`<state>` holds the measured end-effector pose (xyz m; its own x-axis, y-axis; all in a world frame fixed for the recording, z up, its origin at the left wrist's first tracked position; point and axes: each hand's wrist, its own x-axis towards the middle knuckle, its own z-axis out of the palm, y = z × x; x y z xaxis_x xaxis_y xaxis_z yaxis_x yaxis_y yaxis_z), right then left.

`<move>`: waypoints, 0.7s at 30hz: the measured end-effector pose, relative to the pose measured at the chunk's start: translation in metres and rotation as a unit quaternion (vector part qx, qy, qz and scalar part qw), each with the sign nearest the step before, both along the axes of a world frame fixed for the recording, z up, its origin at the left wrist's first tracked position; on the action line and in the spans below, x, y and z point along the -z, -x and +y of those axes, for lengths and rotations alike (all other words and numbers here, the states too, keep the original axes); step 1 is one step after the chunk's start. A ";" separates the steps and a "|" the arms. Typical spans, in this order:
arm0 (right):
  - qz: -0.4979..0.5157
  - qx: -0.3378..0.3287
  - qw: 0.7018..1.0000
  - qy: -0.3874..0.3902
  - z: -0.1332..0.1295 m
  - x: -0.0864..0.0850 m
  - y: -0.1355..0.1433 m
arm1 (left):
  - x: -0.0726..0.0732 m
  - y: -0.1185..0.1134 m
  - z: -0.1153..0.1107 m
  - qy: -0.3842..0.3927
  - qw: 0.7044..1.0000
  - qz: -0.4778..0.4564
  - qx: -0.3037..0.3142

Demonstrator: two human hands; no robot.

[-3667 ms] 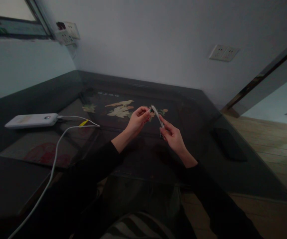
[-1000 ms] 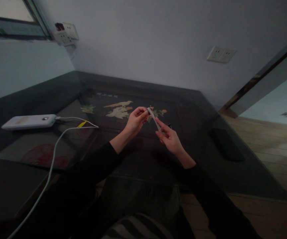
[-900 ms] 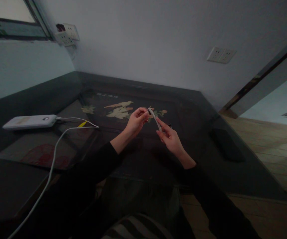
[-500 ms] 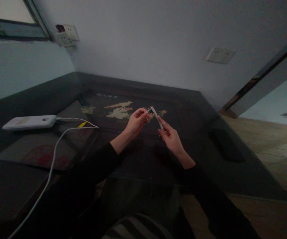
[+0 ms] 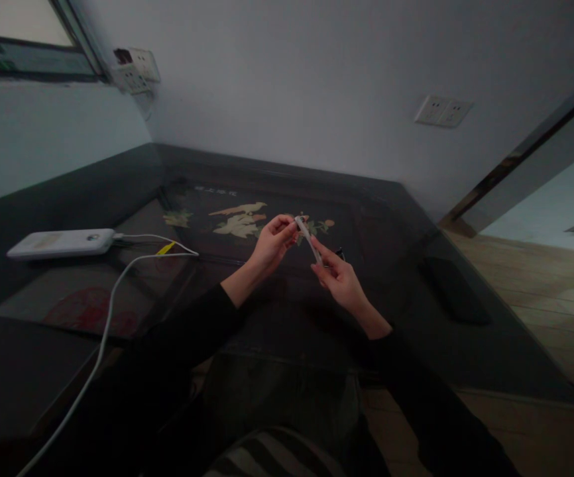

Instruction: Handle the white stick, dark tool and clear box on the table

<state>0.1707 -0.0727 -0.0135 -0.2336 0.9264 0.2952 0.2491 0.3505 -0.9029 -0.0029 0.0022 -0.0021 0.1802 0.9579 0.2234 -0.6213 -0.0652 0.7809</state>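
Note:
My right hand (image 5: 339, 275) is closed round the lower end of a slim pale bar-shaped thing (image 5: 308, 238) that slants up and to the left. A small shiny dark bit (image 5: 341, 254) shows behind its fingers; its kind is unclear. My left hand (image 5: 273, 244) is pinched at the bar's upper end, thumb and index finger together. What small thing those fingertips hold is mostly hidden behind the bar. Both hands are above the dark table (image 5: 287, 324), over its bird and flower picture (image 5: 240, 222).
On the left lies a white power bank (image 5: 61, 244) with a white cable (image 5: 111, 311) running toward me and a yellow tag (image 5: 166, 248) on it. A dark flat object (image 5: 453, 290) lies on the right. A wall with sockets (image 5: 443, 110) stands behind the table.
The bar's upper end has moved left and slightly down, against my left fingertips. The small dark-and-silvery thing seen between those fingertips earlier is now mostly covered. My left hand has barely moved.

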 end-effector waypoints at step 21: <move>-0.026 0.064 0.997 -0.037 0.005 -0.001 -0.004 | -0.002 -0.001 -0.001 0.006 1.000 0.026 0.000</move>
<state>0.1748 -0.0680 -0.0122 -0.1319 0.9255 0.3550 0.3414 0.3787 -0.8603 -0.0018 0.0009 -0.0002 0.1911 0.9604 0.2027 -0.5799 -0.0561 0.8128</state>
